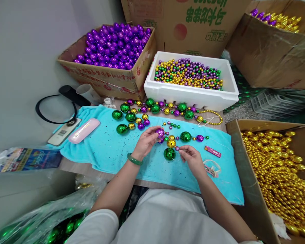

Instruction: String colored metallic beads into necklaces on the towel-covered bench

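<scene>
My left hand (147,140), with a green bangle (134,159) on its wrist, pinches a shiny purple bead (159,133) over the turquoise towel (112,152). Beside it hang or lie a gold bead (171,143) and a large green bead (169,154). The fingertips of my right hand (190,156) are closed at a small light purple bead (177,148). To the right runs a row with a large green bead (185,137) and a purple bead (199,138). Several small loose beads (170,125) lie just above my hands.
A finished-looking bead strand (155,108) lies along the towel's back edge. Behind stand a white foam box (190,96) of small beads and a carton (101,76) of purple beads. A carton (249,169) of gold beads stands right. A pink case (83,130) and phone (64,132) lie left.
</scene>
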The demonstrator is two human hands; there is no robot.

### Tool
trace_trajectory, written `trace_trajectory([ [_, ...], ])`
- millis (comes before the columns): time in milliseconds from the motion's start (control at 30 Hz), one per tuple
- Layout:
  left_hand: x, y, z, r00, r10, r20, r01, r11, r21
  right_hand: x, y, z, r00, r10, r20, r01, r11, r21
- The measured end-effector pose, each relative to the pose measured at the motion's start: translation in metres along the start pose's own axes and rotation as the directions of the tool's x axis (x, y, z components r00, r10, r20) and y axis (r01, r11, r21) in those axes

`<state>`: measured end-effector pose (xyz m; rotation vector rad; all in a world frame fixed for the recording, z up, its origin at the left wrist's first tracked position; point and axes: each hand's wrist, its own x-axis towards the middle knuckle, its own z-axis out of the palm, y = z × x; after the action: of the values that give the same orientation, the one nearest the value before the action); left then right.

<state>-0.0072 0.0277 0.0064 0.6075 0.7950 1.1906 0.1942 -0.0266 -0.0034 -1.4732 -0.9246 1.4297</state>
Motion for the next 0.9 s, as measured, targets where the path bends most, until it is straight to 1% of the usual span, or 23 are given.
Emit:
trace_trajectory([
  [67, -0.001, 0.001, 0.002, 0.998, 0.019, -0.053, -0.015, 0.998, 0.067, -0.002, -0.002, -0.001, 1.000, 0.003, 0.018, -0.004, 0.999, 0.032],
  [133, -0.005, 0.008, 0.005, 0.993, 0.091, -0.071, -0.079, 0.984, 0.158, -0.006, -0.005, -0.003, 0.997, 0.004, 0.074, -0.007, 0.999, 0.042],
  [200, -0.012, 0.022, 0.009, 0.979, 0.200, -0.033, -0.184, 0.946, 0.268, -0.012, -0.008, -0.004, 0.983, 0.008, 0.184, -0.012, 1.000, 0.018],
  [267, -0.019, 0.041, 0.014, 0.960, 0.277, 0.035, -0.270, 0.890, 0.367, -0.016, -0.011, -0.003, 0.958, 0.012, 0.287, 0.001, 0.999, -0.047],
  [300, -0.021, 0.050, 0.017, 0.953, 0.296, 0.065, -0.296, 0.866, 0.402, -0.017, -0.014, -0.001, 0.953, -0.001, 0.302, 0.029, 0.996, -0.087],
  [367, -0.025, 0.067, 0.023, 0.945, 0.311, 0.103, -0.324, 0.838, 0.439, -0.016, -0.020, 0.004, 0.964, -0.076, 0.254, 0.115, 0.983, -0.142],
  [433, -0.025, 0.079, 0.031, 0.941, 0.313, 0.127, -0.336, 0.824, 0.456, -0.014, -0.030, 0.012, 0.965, -0.179, 0.191, 0.206, 0.970, -0.132],
  [500, -0.025, 0.086, 0.041, 0.940, 0.303, 0.160, -0.342, 0.813, 0.471, -0.010, -0.041, 0.020, 0.950, -0.246, 0.193, 0.262, 0.963, -0.064],
  [600, -0.027, 0.090, 0.057, 0.927, 0.311, 0.210, -0.375, 0.794, 0.478, -0.005, -0.055, 0.034, 0.921, -0.260, 0.292, 0.262, 0.965, 0.031],
  [700, -0.030, 0.093, 0.068, 0.903, 0.379, 0.202, -0.429, 0.779, 0.457, -0.001, -0.059, 0.044, 0.906, -0.229, 0.355, 0.226, 0.973, 0.053],
  [800, -0.030, 0.096, 0.069, 0.887, 0.427, 0.177, -0.460, 0.780, 0.425, 0.003, -0.059, 0.049, 0.895, -0.227, 0.383, 0.226, 0.973, 0.047],
  [833, -0.029, 0.096, 0.068, 0.891, 0.424, 0.161, -0.451, 0.795, 0.405, 0.004, -0.060, 0.049, 0.887, -0.233, 0.397, 0.233, 0.971, 0.048],
  [900, -0.027, 0.094, 0.062, 0.914, 0.391, 0.112, -0.405, 0.848, 0.343, 0.005, -0.066, 0.049, 0.870, -0.264, 0.416, 0.263, 0.963, 0.062],
])
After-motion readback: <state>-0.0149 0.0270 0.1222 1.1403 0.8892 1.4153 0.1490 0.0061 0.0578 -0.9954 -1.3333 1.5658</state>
